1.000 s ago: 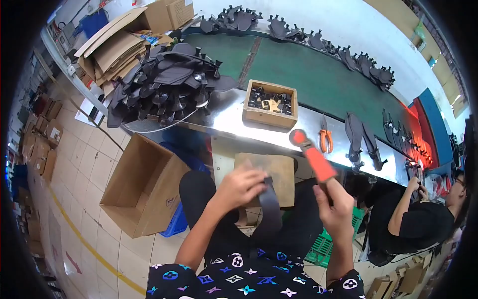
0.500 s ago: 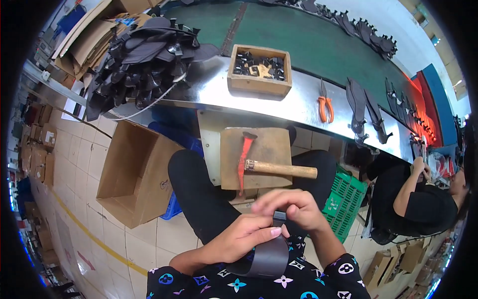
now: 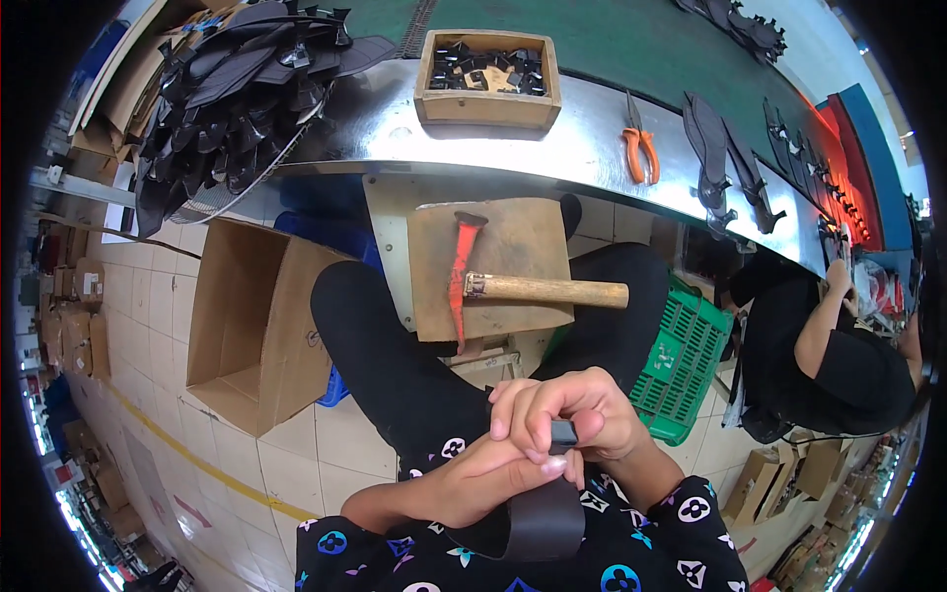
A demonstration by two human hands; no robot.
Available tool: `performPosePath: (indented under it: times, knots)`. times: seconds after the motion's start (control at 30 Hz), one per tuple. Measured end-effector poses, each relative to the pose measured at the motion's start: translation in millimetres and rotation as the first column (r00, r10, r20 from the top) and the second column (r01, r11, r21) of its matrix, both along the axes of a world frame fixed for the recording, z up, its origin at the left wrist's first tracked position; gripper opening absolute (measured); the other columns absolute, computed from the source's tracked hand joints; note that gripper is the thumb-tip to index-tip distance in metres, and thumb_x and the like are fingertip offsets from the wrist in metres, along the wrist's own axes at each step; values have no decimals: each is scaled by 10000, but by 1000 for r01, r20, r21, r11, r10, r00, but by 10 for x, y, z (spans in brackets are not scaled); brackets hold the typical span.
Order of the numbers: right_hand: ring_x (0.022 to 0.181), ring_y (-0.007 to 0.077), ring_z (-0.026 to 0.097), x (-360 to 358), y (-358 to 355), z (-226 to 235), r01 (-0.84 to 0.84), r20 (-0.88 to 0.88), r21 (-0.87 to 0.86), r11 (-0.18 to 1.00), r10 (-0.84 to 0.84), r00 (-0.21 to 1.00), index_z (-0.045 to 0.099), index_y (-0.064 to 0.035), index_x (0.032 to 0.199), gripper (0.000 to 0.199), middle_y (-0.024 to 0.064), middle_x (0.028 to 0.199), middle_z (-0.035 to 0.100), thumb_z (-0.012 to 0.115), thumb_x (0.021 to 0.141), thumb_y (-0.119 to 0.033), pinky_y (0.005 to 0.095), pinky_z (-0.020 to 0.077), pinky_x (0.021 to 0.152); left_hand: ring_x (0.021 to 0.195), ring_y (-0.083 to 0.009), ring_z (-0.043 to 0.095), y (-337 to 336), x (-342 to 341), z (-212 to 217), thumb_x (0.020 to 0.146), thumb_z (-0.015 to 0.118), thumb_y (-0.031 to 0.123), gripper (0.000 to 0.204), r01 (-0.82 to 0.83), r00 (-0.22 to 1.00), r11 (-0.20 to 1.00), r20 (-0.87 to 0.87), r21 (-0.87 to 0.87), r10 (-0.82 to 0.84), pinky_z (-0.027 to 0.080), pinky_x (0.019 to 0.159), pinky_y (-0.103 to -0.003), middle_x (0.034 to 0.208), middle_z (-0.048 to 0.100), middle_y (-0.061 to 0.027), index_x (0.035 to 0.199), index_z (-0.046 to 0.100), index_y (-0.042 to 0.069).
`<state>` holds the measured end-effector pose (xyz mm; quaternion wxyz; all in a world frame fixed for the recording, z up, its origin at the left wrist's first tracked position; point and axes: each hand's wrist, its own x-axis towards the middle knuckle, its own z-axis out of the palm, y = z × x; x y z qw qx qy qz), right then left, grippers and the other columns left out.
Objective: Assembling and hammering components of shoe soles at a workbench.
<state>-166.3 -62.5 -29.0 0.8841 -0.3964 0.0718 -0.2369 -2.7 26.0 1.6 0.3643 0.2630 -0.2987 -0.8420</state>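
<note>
Close to my body, my left hand point(image 3: 483, 483) is wrapped around a dark heeled shoe sole point(image 3: 547, 523). Its smooth, curved end sticks out below the fingers. My right hand point(image 3: 582, 409) is closed at the sole's other end, with thumb and fingers pinching around a small, square black heel tip point(image 3: 563, 432). The fingers hide most of the heel. Beyond my hands, a red-headed hammer point(image 3: 547, 290) with a wooden handle lies on a brown board point(image 3: 513, 237) between my knees. Neither hand touches it.
A wooden box point(image 3: 488, 111) of small black pieces stands on the metal-edged bench, beside orange-handled pliers point(image 3: 641, 148) and heeled soles point(image 3: 710, 163). More soles point(image 3: 232, 109) are piled left. A cardboard box point(image 3: 252, 326) and green crate point(image 3: 681, 360) flank my legs. A co-worker point(image 3: 829, 355) sits right.
My right fingers, raised and loosely apart over the heel earlier, now curl in around the heel tip. The view has tilted down, so the bench and hammer appear higher.
</note>
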Motion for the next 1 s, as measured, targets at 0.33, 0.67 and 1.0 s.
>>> performPosePath:
  times: [0.33, 0.67, 1.0]
  knots:
    - [1091, 351, 644, -23, 27, 228, 63, -77, -129, 990, -73, 994, 702, -37, 923, 525, 102, 886, 720, 592, 945, -550, 502, 277, 1087, 1143, -194, 546, 5, 67, 20, 1075, 449, 237, 301, 26, 1000, 979, 3, -202, -26, 397, 1041, -336, 1117, 584, -89, 1172, 568, -22]
    - [1022, 350, 708, -40, 15, 463, 192, -40, -745, 638, -330, 943, 752, -4, 937, 190, 135, 905, 762, 651, 860, -145, 523, 271, 1097, 1435, -347, 339, -31, 117, 197, 1065, 428, 281, 516, 119, 945, 888, 325, -443, 35, 266, 1179, -405, 1499, 394, -233, 1440, 388, -71]
    - [1133, 357, 663, -220, -98, 387, 288, -139, -822, 491, -664, 735, 678, 26, 1122, 271, 190, 1134, 712, 548, 892, -35, 485, 414, 1102, 1233, -203, 537, -13, 78, 18, 1050, 474, 279, 514, 74, 983, 942, 183, -326, -13, 396, 1063, -342, 1349, 520, -147, 1456, 363, -15]
